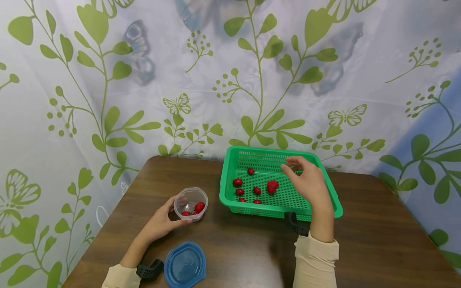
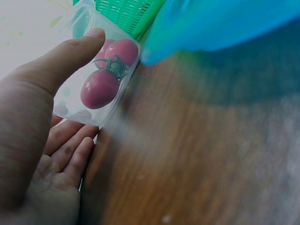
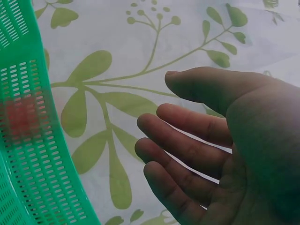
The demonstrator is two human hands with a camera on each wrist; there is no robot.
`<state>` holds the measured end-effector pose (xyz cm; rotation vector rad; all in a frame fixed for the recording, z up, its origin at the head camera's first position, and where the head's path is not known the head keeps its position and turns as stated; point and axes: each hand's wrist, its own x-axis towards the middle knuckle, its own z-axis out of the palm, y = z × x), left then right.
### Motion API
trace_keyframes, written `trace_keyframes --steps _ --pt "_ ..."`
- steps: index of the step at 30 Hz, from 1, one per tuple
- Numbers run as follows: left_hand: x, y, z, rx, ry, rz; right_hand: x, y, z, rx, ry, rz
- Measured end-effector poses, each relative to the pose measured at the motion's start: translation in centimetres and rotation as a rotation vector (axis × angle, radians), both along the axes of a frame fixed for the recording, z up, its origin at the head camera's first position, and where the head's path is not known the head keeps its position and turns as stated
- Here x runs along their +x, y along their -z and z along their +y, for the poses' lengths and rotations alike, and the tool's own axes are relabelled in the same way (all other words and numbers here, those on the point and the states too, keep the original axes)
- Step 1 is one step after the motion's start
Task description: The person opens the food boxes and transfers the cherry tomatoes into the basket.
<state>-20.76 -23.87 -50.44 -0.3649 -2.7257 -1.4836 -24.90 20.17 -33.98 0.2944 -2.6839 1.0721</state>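
My left hand (image 1: 163, 222) holds a clear plastic container (image 1: 192, 193) on the left of the table, thumb on the near side and fingers round the far side. Inside lie several cherry tomatoes (image 2: 100, 89), one with a green stem. My right hand (image 1: 307, 181) hovers above the right part of a green slotted basket (image 1: 259, 209), fingers loosely bent, nothing between them. Several loose cherry tomatoes (image 1: 237, 182) lie in the basket's left half. Near its middle sits a bumpy red clump (image 1: 272, 186), whose kind I cannot tell.
A blue lid (image 1: 185, 264) lies on the brown wooden table (image 1: 245, 248), in front of the container and close to my left wrist. Behind the table hangs a leaf-patterned cloth (image 1: 201, 72). The basket stands near the table's back edge.
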Motion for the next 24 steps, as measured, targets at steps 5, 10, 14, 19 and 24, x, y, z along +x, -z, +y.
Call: trace_keyframes --steps 5,10,14,19,24 --pt "0.0 0.1 0.0 -0.005 -0.001 0.002 0.1 0.0 -0.2 0.003 -0.014 0.006" --pt "-0.1 0.3 -0.1 -0.012 -0.004 0.007 0.0 -0.2 -0.7 0.015 -0.03 -0.005" --pt "-0.1 0.3 -0.1 -0.009 -0.005 0.007 -0.3 -0.1 -1.4 0.021 -0.048 -0.007" --pt "-0.1 0.3 -0.1 -0.003 -0.005 0.001 -0.6 0.2 -2.7 0.019 -0.067 0.003" --pt "-0.2 0.4 -0.1 -0.005 -0.004 0.003 -0.7 0.6 -4.4 0.013 -0.114 0.013"
